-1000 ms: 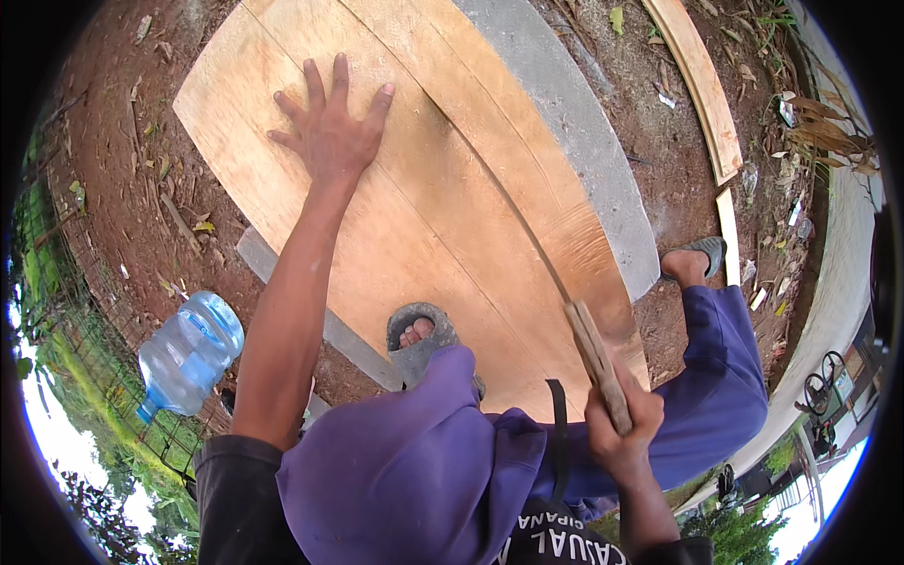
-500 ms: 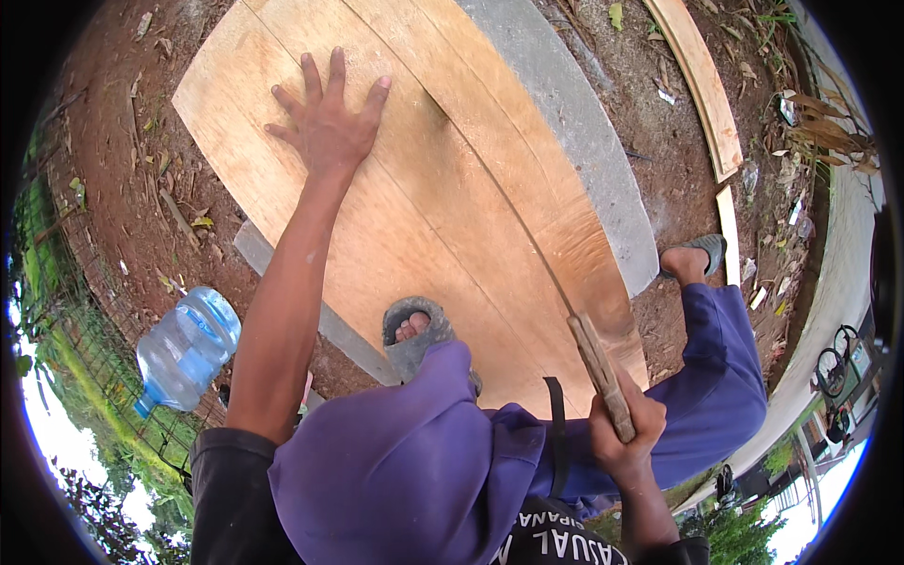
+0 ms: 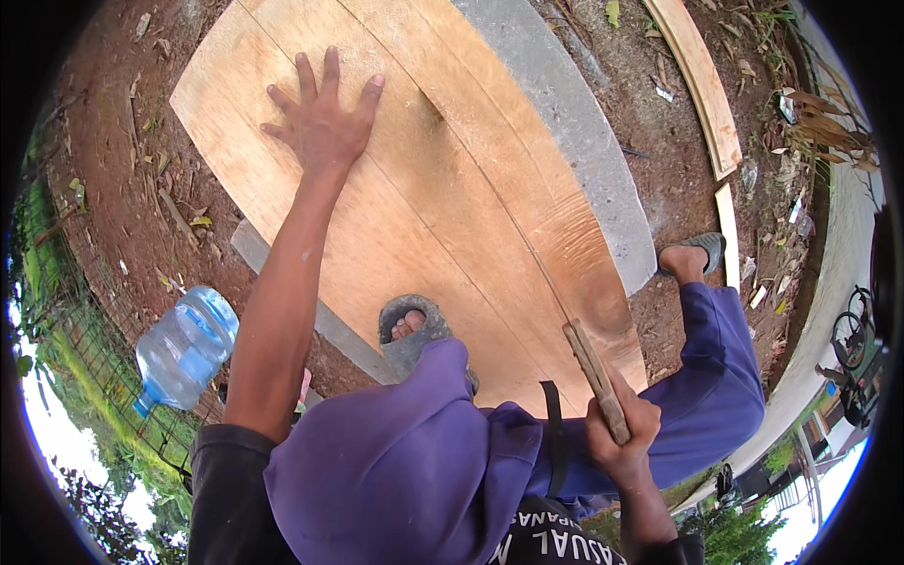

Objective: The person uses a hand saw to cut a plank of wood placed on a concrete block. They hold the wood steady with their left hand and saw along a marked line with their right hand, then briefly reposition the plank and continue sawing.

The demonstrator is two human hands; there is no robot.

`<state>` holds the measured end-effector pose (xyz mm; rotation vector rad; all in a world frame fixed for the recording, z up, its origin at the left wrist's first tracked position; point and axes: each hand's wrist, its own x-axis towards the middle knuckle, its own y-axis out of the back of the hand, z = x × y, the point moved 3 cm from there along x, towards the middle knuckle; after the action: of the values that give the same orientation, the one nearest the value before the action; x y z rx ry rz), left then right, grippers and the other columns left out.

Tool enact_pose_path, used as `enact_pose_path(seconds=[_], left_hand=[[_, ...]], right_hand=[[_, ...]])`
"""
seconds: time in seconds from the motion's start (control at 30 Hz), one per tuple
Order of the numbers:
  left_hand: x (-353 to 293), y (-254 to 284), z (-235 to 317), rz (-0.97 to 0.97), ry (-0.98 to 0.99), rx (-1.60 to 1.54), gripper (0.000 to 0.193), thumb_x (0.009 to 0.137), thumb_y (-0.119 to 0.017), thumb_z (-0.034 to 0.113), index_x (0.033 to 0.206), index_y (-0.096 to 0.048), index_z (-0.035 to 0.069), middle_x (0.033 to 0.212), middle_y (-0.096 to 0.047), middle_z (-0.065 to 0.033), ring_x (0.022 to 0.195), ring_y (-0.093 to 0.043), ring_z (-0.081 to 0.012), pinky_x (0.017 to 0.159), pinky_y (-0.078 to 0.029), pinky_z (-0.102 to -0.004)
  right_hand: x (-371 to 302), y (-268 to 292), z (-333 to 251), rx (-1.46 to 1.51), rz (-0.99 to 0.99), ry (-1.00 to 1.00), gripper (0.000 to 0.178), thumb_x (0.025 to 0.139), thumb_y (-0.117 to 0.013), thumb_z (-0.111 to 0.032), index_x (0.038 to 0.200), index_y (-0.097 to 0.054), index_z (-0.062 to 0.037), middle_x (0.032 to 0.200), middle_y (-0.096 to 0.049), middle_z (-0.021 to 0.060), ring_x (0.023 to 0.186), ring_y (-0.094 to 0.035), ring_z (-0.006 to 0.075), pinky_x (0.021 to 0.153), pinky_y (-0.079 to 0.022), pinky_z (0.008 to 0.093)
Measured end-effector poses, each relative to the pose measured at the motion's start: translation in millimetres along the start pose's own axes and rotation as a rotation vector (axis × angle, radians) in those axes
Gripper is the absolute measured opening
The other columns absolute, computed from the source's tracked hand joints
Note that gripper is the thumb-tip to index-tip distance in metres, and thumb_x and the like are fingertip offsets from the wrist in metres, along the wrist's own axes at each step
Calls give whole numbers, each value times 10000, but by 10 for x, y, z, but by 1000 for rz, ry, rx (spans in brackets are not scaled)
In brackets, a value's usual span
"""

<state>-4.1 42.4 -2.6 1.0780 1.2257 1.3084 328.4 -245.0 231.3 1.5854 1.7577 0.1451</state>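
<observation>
The left hand [image 3: 325, 132] lies open on the board [image 3: 395, 235], the right hand [image 3: 623, 428] grips a handle [image 3: 595, 377], and the slit [image 3: 516, 224] seems long but unfinished.

Outdoors, bright daylight. Reddish-brown dirt [image 3: 108, 198] with scattered leaves [image 3: 201, 220] out left of the left hand [image 3: 327, 132], then a wire mesh fence [image 3: 104, 348] and greenery [image 3: 42, 273] further out. Pale concrete [image 3: 841, 240] curves by way right of the right hand [image 3: 623, 428].

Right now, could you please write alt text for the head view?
A person's left hand lies spread on a plywood sheet while the right hand grips a wooden handle. A sandalled foot also rests on the sheet; a blue water jug is at left.
</observation>
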Motion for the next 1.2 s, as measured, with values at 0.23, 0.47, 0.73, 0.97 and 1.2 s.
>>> enact_pose_path(seconds=[0.23,0.47,0.73,0.97,1.2], left_hand=[[81,-41,153,2,-41,-15,904,899,-483,816,1622,-372,285,1723,-210,-135,1534,-60,-584,1127,-13,-835],[-12,2,-15,11,-27,2,900,898,-492,812,1619,-376,286,1723,-207,-135,1536,-55,-581,1131,-8,-833],[49,-21,72,-16,-37,-10,903,902,-476,816,1627,-355,292,1725,-196,-135,1540,-32,-574,1137,2,-826],[-4,-21,-76,-22,-9,11,897,911,-462,808,1632,-345,287,1725,-194,-136,1540,-28,-573,1138,-1,-827],[4,-36,-28,-2,-29,17,887,914,-463,803,1630,-350,290,1725,-200,-133,1536,-46,-580,1132,5,-831]], right_hand=[[1811,-889,-128,173,134,107,500,828,-698,-58,1322,-666,7,812,-717,189,638,-699,317,630,-553,363],[454,-272,-14,3,58,12,560,786,-673,20,1345,-654,35,766,-714,138,598,-702,185,625,-558,304],[1430,-748,-113,166,91,30,500,833,-686,-32,1331,-664,11,764,-681,194,600,-648,210,610,-528,329],[552,-379,35,37,57,54,536,800,-690,-2,1334,-657,36,812,-720,194,648,-724,218,621,-552,322],[802,-519,9,82,71,61,526,797,-690,2,1321,-655,48,752,-698,177,613,-705,236,605,-545,333]])
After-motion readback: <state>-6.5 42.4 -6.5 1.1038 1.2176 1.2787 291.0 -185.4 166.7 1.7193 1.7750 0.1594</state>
